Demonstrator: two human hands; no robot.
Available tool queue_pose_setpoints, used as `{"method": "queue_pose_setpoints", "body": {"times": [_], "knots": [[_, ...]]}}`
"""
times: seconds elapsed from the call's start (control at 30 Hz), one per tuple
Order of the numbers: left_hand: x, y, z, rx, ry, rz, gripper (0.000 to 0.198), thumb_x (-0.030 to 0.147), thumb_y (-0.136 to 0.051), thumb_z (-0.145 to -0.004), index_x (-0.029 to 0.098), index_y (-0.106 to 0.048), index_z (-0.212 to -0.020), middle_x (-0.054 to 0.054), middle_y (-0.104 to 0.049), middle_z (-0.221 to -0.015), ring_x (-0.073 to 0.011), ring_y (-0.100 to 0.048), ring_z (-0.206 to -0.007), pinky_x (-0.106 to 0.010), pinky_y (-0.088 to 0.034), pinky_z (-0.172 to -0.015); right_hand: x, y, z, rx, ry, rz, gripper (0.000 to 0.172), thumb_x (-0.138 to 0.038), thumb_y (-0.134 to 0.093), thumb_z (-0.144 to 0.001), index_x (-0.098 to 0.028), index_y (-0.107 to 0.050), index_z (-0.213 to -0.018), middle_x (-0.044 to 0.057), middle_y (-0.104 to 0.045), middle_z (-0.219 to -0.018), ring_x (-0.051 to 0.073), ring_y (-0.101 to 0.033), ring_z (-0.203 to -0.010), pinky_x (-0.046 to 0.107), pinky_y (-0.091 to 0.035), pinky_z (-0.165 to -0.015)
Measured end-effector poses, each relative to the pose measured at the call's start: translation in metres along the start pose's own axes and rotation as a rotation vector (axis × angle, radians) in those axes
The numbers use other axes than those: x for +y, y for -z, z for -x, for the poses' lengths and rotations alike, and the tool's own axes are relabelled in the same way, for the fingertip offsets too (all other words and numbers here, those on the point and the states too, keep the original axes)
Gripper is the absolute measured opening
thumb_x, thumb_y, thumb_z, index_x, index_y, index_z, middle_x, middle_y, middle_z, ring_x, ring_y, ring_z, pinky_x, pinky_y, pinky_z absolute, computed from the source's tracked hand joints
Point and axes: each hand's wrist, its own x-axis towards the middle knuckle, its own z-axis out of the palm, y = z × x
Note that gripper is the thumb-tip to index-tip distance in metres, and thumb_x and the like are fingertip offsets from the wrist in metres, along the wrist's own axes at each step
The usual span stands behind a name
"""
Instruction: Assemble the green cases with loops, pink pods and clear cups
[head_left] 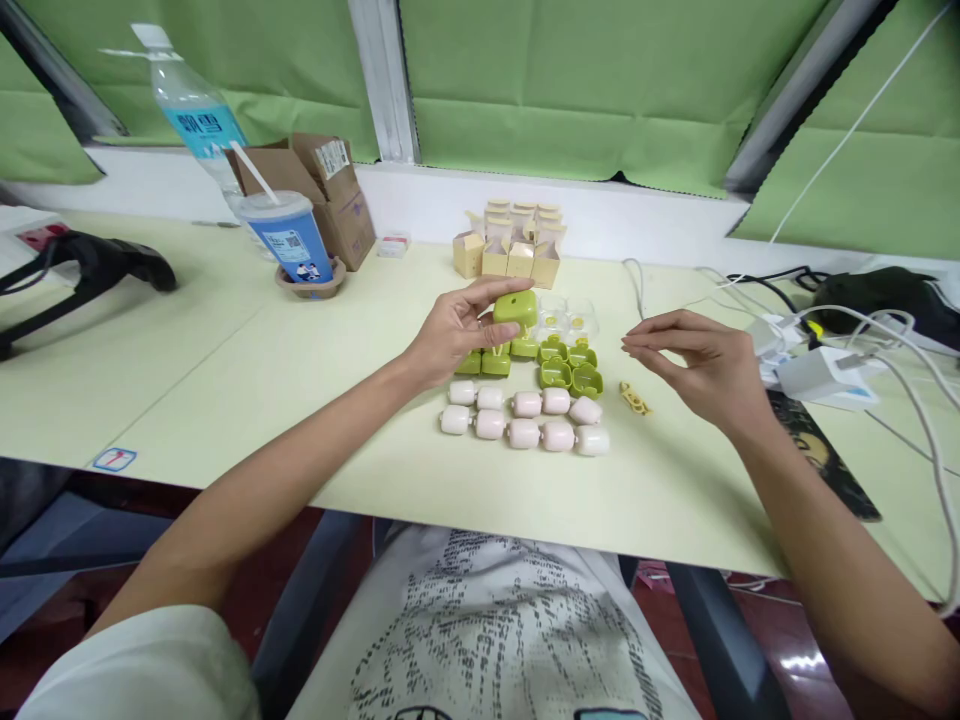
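Note:
My left hand [457, 335] grips a rounded green plastic shell [514, 306] between thumb and fingers, above other green parts on the table. Under and beside it stand assembled-looking green pieces [495, 362]. To their right lie open green cups [555, 374], with clear plastic domes [566, 318] behind them. Closer to me, several pale pink and white barrel-shaped pieces [523, 433] form two rows. My right hand [697, 365] hovers right of the cups, its fingertips pressed together; whatever they hold, if anything, is too small to make out. Small yellow parts [634, 398] lie just left of it.
Small open yellow cardboard boxes [510, 255] stand at the back by the wall. Back left are a blue cup with straw [296, 240], a water bottle [195, 115] and a brown carton [349, 215]. Chargers [825, 375] and white cables crowd the right side, beside a dark flat item [825, 460].

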Motion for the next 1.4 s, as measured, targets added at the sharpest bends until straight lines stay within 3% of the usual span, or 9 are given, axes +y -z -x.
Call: {"method": "queue_pose_setpoints", "body": {"times": [0.13, 0.27, 0.47, 0.7, 0.9, 1.13, 1.27, 1.4], "knots": [[0.001, -0.011, 0.006, -0.041, 0.047, 0.137, 0.063, 0.061, -0.097, -0.084, 0.034, -0.08, -0.139, -0.006, -0.073, -0.155, -0.0306, -0.066, -0.15, -0.045, -0.058, -0.124, -0.041, -0.021, 0.006, 0.075, 0.146, -0.155, 0.008, -0.038, -0.083, -0.098, -0.036, -0.09, -0.095, 0.004, -0.088, -0.101, 0.03, -0.084, -0.095, 0.053, -0.073, -0.089], [0.003, -0.027, 0.014, -0.099, 0.074, 0.268, 0.067, 0.053, -0.1, -0.085, 0.035, -0.075, -0.144, -0.006, -0.073, -0.156, -0.0307, -0.07, -0.147, -0.045, -0.06, -0.124, -0.076, -0.031, 0.005, 0.153, 0.243, -0.158, 0.013, -0.029, -0.082, -0.1, -0.038, -0.09, -0.096, 0.001, -0.088, -0.096, 0.029, -0.085, -0.09, 0.051, -0.073, -0.083], [0.003, -0.033, 0.018, -0.17, 0.076, 0.214, 0.066, 0.051, -0.101, -0.082, 0.033, -0.072, -0.139, -0.009, -0.071, -0.153, -0.0303, -0.074, -0.137, -0.044, -0.065, -0.114, -0.098, -0.027, -0.015, 0.132, 0.433, -0.037, 0.02, -0.028, -0.075, -0.106, -0.039, -0.089, -0.096, 0.001, -0.088, -0.106, 0.027, -0.085, -0.095, 0.049, -0.073, -0.083], [0.007, -0.025, 0.014, -0.102, 0.037, 0.176, 0.063, 0.039, -0.109, -0.07, 0.03, -0.071, -0.119, -0.005, -0.074, -0.142, -0.0248, -0.075, -0.127, -0.039, -0.067, -0.105, -0.096, -0.031, -0.031, 0.063, 0.597, 0.131, 0.022, -0.026, -0.072, -0.108, -0.033, -0.085, -0.092, 0.0, -0.088, -0.099, 0.025, -0.08, -0.091, 0.046, -0.07, -0.077], [0.004, -0.027, 0.01, -0.101, -0.046, 0.221, 0.063, 0.025, -0.112, -0.061, 0.026, -0.077, -0.113, -0.005, -0.08, -0.128, -0.0221, -0.077, -0.119, -0.033, -0.066, -0.102, -0.08, -0.041, -0.028, 0.078, 0.853, 0.269, 0.021, -0.007, -0.073, -0.103, -0.026, -0.08, -0.099, 0.003, -0.087, -0.108, 0.023, -0.073, -0.094, 0.039, -0.063, -0.071], [0.002, -0.029, 0.012, -0.061, -0.039, 0.186, 0.061, 0.025, -0.113, -0.058, 0.026, -0.083, -0.111, -0.004, -0.082, -0.122, -0.022, -0.079, -0.118, -0.03, -0.067, -0.098, -0.074, -0.049, -0.028, 0.126, 0.906, 0.373, 0.025, -0.004, -0.068, -0.103, -0.026, -0.074, -0.094, 0.002, -0.079, -0.103, 0.023, -0.068, -0.097, 0.04, -0.056, -0.072], [-0.003, -0.028, 0.013, -0.074, -0.013, 0.185, 0.064, 0.021, -0.114, -0.054, 0.026, -0.086, -0.111, -0.003, -0.083, -0.116, -0.0199, -0.08, -0.111, -0.029, -0.067, -0.096, -0.071, -0.049, -0.029, 0.057, 0.958, 0.404, 0.026, -0.004, -0.063, -0.106, -0.024, -0.072, -0.092, 0.004, -0.077, -0.104, 0.023, -0.066, -0.097, 0.04, -0.058, -0.073], [-0.009, -0.025, 0.012, -0.091, 0.019, 0.201, 0.067, 0.029, -0.116, -0.053, 0.026, -0.085, -0.113, -0.004, -0.084, -0.114, -0.0213, -0.081, -0.11, -0.032, -0.067, -0.096, -0.071, -0.048, -0.028, 0.018, 0.99, 0.371, 0.025, 0.0, -0.06, -0.106, -0.021, -0.072, -0.099, 0.006, -0.079, -0.112, 0.022, -0.068, -0.097, 0.038, -0.062, -0.072]]}}
